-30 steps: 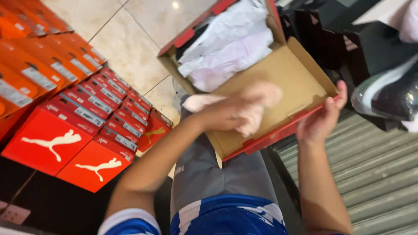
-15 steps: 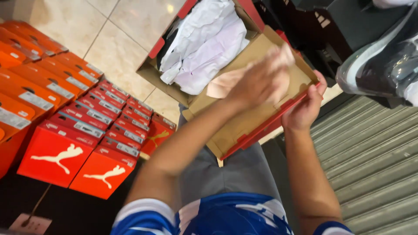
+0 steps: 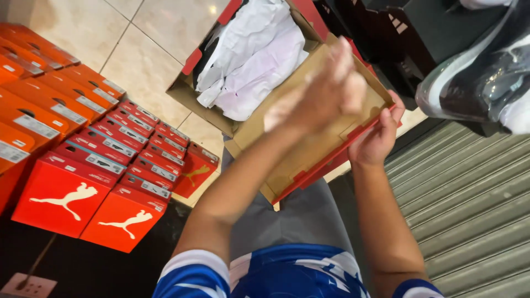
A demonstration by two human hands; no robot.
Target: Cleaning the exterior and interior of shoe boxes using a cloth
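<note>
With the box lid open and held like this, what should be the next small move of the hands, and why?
Probably lower the left hand off the lid and fold the lid over the box. The lid stands open, hinged beside the box, the right hand has a grip on its red edge, and white wrapping paper fills the box. The left hand is blurred, so what it holds cannot be told.

Tiled floor [image 3: 138,49] at eleven o'clock lies open; red shoeboxes [image 3: 105,165] crowd nine o'clock, dark boxes [image 3: 397,38] block one o'clock.

L hand [image 3: 323,94] raised, blurred; R hand [image 3: 378,138] curled, gripping.
</note>
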